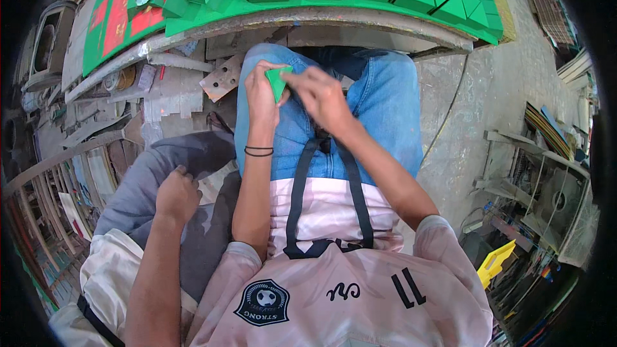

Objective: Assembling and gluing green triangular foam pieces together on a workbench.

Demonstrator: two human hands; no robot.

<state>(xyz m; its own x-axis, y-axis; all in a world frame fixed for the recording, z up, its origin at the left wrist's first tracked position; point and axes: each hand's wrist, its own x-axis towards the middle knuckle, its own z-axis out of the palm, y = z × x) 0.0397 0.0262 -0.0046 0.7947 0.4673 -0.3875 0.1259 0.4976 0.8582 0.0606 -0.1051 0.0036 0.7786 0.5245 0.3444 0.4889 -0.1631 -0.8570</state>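
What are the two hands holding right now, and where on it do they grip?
A small green folded piece. The left hand pinches its left edge, and the right hand grips its upper right corner, above the lap.

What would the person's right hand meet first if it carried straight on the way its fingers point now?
The right hand points leftward and would first meet the green piece it already pinches, then the left hand behind. Depth is hard to judge.
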